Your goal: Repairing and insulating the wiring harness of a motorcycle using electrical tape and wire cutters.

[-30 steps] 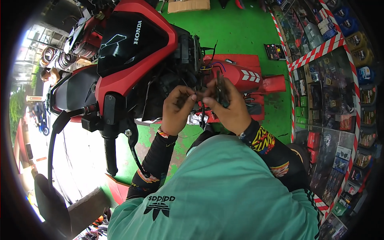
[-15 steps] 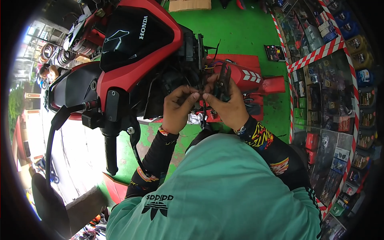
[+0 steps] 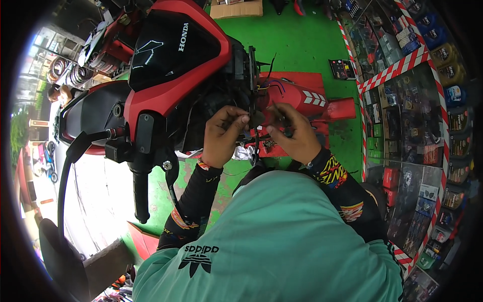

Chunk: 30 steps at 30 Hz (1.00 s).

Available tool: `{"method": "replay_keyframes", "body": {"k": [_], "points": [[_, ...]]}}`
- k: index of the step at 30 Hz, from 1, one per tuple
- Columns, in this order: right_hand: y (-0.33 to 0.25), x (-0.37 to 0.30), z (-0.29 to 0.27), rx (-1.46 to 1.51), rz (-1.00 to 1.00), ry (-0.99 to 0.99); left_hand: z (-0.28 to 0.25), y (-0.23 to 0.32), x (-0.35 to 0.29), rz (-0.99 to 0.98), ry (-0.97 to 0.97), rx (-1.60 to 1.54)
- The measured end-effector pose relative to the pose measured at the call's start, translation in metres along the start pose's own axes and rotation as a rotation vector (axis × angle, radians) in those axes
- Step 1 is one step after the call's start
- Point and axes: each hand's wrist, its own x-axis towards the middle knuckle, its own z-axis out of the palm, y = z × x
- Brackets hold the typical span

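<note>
My left hand (image 3: 224, 135) is closed in a pinch beside the exposed front of a red and black motorcycle (image 3: 211, 60). Whatever lies between its thumb and finger is too small to make out. Across from it, my right hand (image 3: 298, 135) has its fingers curled round dark pliers (image 3: 288, 131), mostly hidden by the fingers. The two hands are slightly apart. Loose thin wires (image 3: 274, 86) stick out from the motorcycle just above my hands. Below and between them hangs a dark cable (image 3: 257, 141).
A red fender with white chevrons (image 3: 302, 98) lies beyond my right hand on the green floor (image 3: 302, 45). To the left, the handlebar grip (image 3: 141, 194), lever (image 3: 171, 181) and mirror (image 3: 58, 251) jut toward me. A glass display case (image 3: 397, 126) edged with striped tape stands at right.
My right hand has drawn slightly right, away from my left, and turned. The pliers, upright and plain before, now barely show. The left hand keeps its pinch.
</note>
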Motion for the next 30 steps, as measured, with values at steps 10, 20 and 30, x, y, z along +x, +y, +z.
{"method": "replay_keyframes", "body": {"k": [10,20,30], "points": [[-0.015,0.009,-0.006,-0.683,-0.172,-0.136,-0.008,0.000,-0.004,-0.056,-0.042,-0.047],[-0.016,0.007,-0.006,-0.718,-0.202,-0.130,-0.020,-0.017,-0.007,0.007,-0.086,-0.092],[-0.017,0.007,-0.003,-0.661,-0.192,-0.128,-0.021,-0.018,-0.006,0.005,-0.081,-0.049]]}}
